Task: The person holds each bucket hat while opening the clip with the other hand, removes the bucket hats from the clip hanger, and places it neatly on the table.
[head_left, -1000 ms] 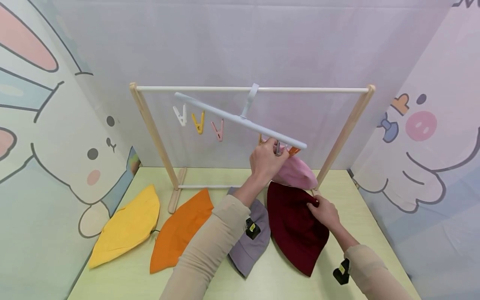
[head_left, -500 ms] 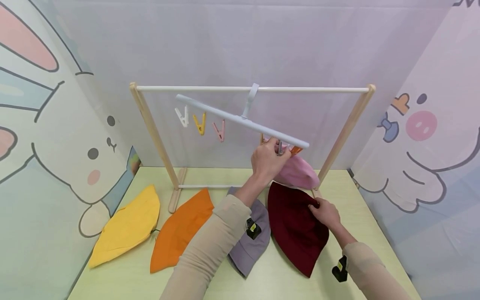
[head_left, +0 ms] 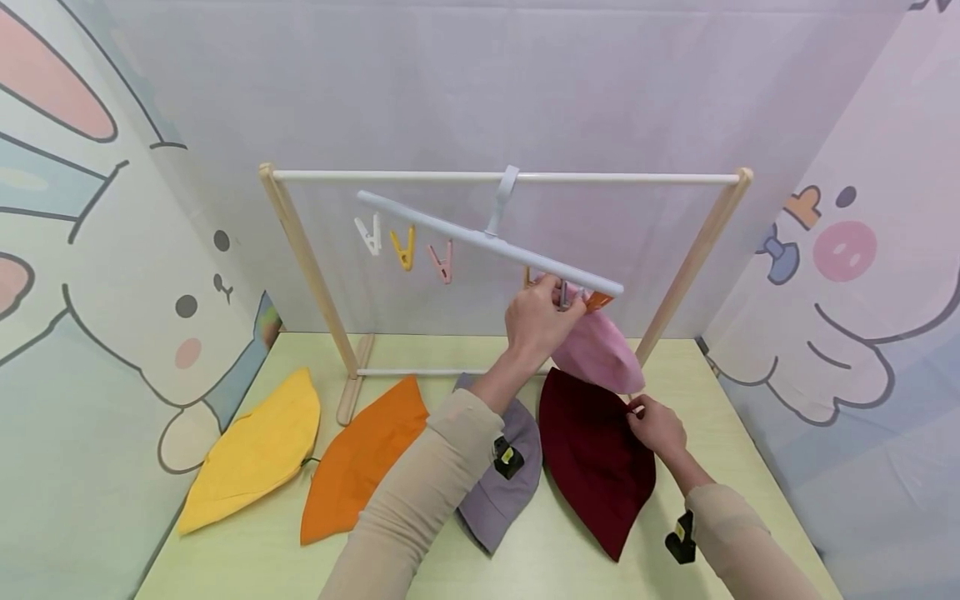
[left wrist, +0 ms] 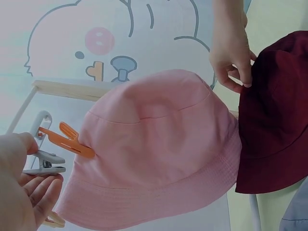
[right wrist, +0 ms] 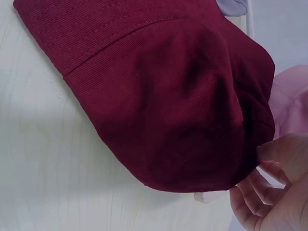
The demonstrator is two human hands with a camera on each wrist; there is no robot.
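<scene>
My left hand (head_left: 542, 321) pinches a grey clothespin (left wrist: 46, 162) under the low right end of the light-blue hanger (head_left: 487, 242). Beside it, an orange clothespin (left wrist: 70, 140) clips the pink bucket hat (left wrist: 159, 130), which hangs from the hanger. Lower right, my right hand (head_left: 657, 427) pinches the crown edge of a dark red bucket hat (head_left: 596, 467) between thumb and fingers. Most of that hat lies folded flat over the table in the head view. In the right wrist view, my right fingertips (right wrist: 240, 202) are at the crown's corner, partly hidden by the cloth.
The hanger hooks over the white bar (head_left: 637, 177) of a wooden-legged rack. White (head_left: 370, 234), yellow (head_left: 402, 247) and pink (head_left: 441, 261) clothespins hang at its left. Yellow (head_left: 251, 458), orange (head_left: 363, 467) and grey (head_left: 502, 492) hats lie on the table (head_left: 247, 567).
My right hand has lifted the dark red hat's edge slightly and shifted right. The hanger has swung a little right, and the pink hat hangs slightly lower. My left hand keeps its grip on the clothespin.
</scene>
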